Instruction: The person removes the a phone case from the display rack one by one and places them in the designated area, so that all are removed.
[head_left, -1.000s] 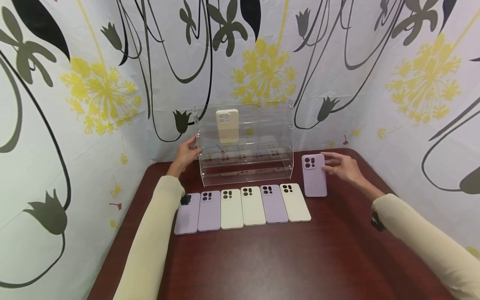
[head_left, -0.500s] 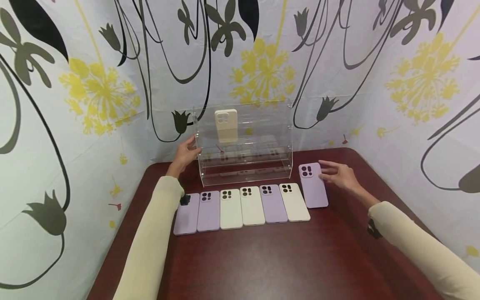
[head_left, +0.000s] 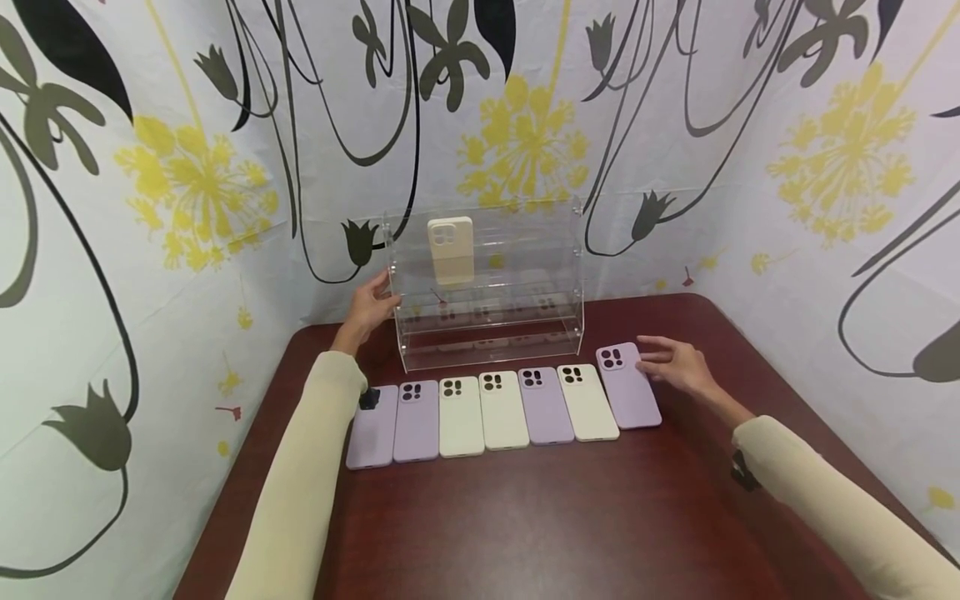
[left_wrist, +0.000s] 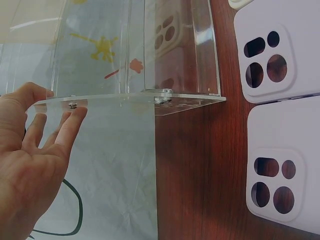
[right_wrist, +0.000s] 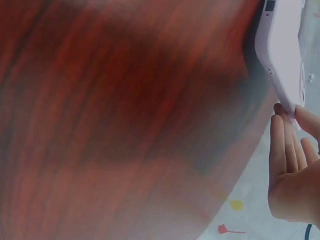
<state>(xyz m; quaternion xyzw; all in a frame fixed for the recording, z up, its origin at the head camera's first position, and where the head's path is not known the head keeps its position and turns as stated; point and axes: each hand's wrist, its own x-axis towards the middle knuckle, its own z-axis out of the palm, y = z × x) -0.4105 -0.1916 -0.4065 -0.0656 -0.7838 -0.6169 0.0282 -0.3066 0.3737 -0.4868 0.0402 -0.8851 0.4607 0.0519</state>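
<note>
My left hand (head_left: 370, 310) pinches the left side panel of a clear acrylic display stand (head_left: 491, 360), thumb on one face and fingers on the other, as the left wrist view shows. A cream phone case (head_left: 452, 250) stands upright on the stand's upper tier. With thumb and fingers, my right hand (head_left: 678, 367) pinches a lilac phone case (head_left: 632, 392) by its upper right edge. In the right wrist view that lilac case (right_wrist: 285, 45) is tilted, its near end raised off the table. It is at the right end of a row of lilac and white phone cases (head_left: 505, 412).
The row lies face down on a dark red wooden table (head_left: 510, 525) in front of the stand. Patterned cloth (head_left: 315, 125) hangs behind and at both sides. My left wrist camera (head_left: 369, 398) is over the leftmost lilac case (head_left: 372, 433).
My right hand has brought the lilac case down and toward me, from near upright to a lower slant beside the rightmost white case. The left hand stays on the stand.
</note>
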